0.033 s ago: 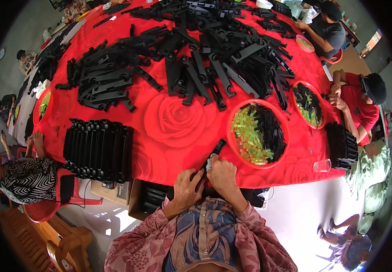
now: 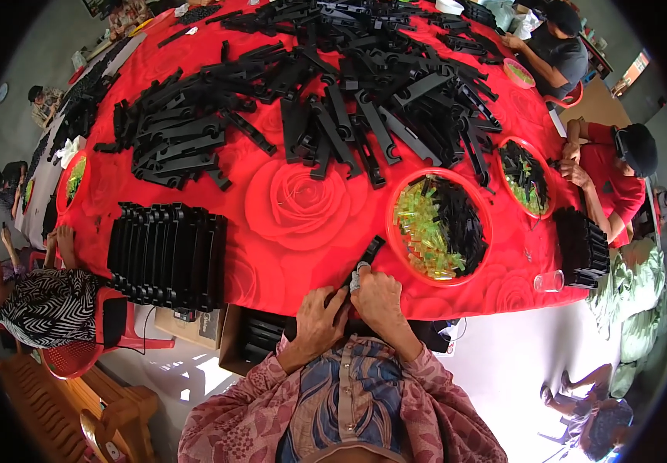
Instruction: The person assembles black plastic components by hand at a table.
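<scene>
At the table's near edge, a long black plastic part [image 2: 372, 249] slants away from me, its far end resting over the red cloth. My left hand [image 2: 320, 316] is closed round its near portion, mostly hiding it. My right hand [image 2: 378, 299] is closed on the same part, just beside the left. Something pale grey [image 2: 360, 272] wraps a finger or thumb there; I cannot tell what it is. To the right of my hands, a red-rimmed round basket [image 2: 490, 224] holds yellow-green clear pieces [image 2: 422, 231] and small black pieces [image 2: 461, 220].
A row of black parts [image 2: 165, 255] stands at left on the red tablecloth [image 2: 299, 266]. Beyond lies a large heap of similar parts [image 2: 310, 100]. At right are a second basket [image 2: 552, 193], a clear cup [image 2: 549, 282] and a black stack [image 2: 580, 247]. Co-workers sit on both sides.
</scene>
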